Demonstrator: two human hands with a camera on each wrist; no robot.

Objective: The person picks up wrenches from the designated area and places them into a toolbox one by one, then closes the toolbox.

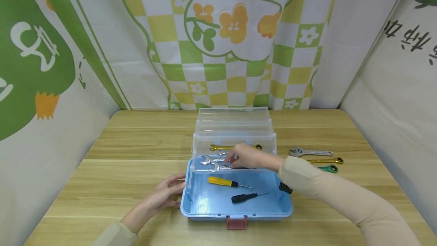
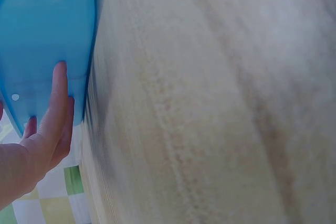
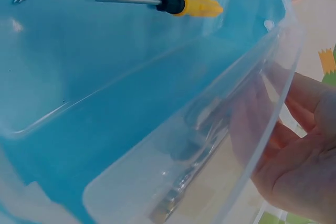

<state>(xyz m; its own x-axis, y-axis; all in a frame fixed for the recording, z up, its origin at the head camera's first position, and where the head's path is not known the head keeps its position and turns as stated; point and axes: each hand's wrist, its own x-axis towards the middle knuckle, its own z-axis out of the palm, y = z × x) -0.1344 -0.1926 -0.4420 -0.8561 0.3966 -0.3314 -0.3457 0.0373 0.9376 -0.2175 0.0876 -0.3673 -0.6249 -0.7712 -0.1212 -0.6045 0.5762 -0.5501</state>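
A blue toolbox [image 1: 201,216] stands open, its clear tiered trays [image 1: 235,121] raised at the back. My left hand [image 1: 160,196] rests against its left side, fingers fairly straight along the blue wall in the left wrist view. My right hand [image 1: 246,156] reaches into the lowest clear tray and pinches a silver wrench [image 1: 216,167] lying there; the palm hides part of it. Behind it lie another silver open-end wrench [image 1: 206,160] and a gold wrench [image 1: 218,147] in the trays. A yellow screwdriver [image 1: 220,181] and a black screwdriver [image 1: 243,198] lie on the box floor.
Right of the box, on the wooden table [image 1: 143,136], lie an adjustable wrench [image 1: 312,152], a gold ratchet wrench [image 1: 329,160] and a green one [image 1: 329,168], partly behind my right sleeve. A reddish latch [image 1: 236,223] hangs at the box front. Patterned curtains [image 1: 218,75] enclose the table.
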